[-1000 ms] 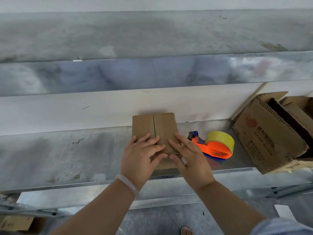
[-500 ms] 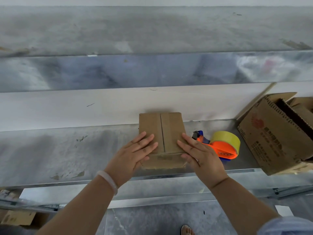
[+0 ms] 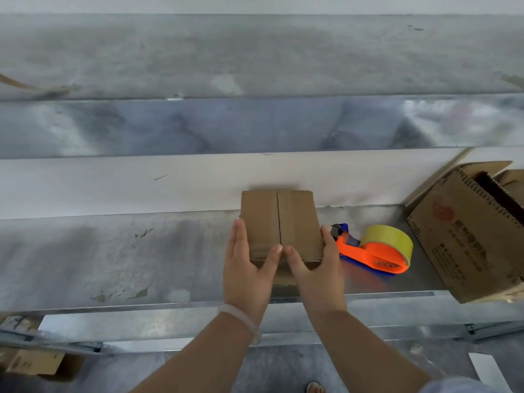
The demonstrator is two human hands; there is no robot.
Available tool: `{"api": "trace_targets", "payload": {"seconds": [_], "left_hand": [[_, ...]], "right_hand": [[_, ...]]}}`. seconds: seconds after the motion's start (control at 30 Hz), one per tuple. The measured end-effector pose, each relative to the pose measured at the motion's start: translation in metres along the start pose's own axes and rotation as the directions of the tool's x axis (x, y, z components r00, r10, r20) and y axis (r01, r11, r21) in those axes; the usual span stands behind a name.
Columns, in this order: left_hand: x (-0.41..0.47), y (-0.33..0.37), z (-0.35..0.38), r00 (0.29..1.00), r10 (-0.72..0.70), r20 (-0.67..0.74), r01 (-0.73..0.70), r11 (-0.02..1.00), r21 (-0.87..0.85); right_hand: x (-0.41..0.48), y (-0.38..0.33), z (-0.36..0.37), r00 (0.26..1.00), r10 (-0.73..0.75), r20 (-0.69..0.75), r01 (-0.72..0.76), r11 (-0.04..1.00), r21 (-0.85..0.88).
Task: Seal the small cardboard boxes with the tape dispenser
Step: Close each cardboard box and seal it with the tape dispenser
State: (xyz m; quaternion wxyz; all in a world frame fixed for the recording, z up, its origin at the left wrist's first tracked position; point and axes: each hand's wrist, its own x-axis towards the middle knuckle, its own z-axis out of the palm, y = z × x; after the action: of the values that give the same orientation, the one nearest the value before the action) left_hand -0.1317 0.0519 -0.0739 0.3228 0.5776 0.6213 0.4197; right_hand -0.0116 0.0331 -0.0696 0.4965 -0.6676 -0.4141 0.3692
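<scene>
Metal shelf (image 3: 170, 265) carries the small cardboard box (image 3: 280, 219), flaps closed, centre seam (image 3: 279, 219) apparently untaped. Large open carton (image 3: 465, 245) lies tipped well right of the box (source or destination, cannot tell). Tape dispenser (image 3: 374, 251), orange with a yellow roll, lies just right of the box, untouched, probably parked there for a quick right-hand grab. Left hand (image 3: 246, 268) lies flat along the box's left side, thumb on top by the seam. Right hand (image 3: 320, 268) mirrors it on the box's right side. Both hands are spread wide with straight fingers, likely squeezing the flaps together and squaring the box for taping.
</scene>
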Motion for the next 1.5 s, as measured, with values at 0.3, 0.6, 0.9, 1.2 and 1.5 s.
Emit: {"api": "trace_targets", "payload": {"seconds": [0.3,0.6,0.9,1.2,1.5], "left_hand": [[0.006,-0.013,0.003,0.998,-0.062,-0.033,0.059,0.995,-0.083],[0.003,-0.008,-0.001,0.986,-0.169,0.008,0.162,0.931,-0.327],[-0.001,-0.012,-0.003,0.980,-0.192,0.051,0.195,0.882,-0.428],[-0.002,-0.010,-0.029,0.968,-0.238,0.086,0.252,0.879,-0.405],[0.033,-0.009,-0.069,0.967,-0.153,0.203,0.183,0.974,-0.136]], "right_hand": [[0.003,0.001,-0.002,1.000,-0.010,-0.030,0.008,0.998,-0.060],[0.003,0.006,0.000,0.999,0.018,-0.045,-0.015,0.997,0.071],[0.004,0.009,-0.011,0.995,0.072,0.072,-0.082,0.986,0.144],[0.016,-0.008,-0.029,0.965,0.169,0.199,-0.187,0.980,0.074],[0.011,-0.011,-0.027,0.992,0.106,-0.072,-0.111,0.992,-0.066]]}}
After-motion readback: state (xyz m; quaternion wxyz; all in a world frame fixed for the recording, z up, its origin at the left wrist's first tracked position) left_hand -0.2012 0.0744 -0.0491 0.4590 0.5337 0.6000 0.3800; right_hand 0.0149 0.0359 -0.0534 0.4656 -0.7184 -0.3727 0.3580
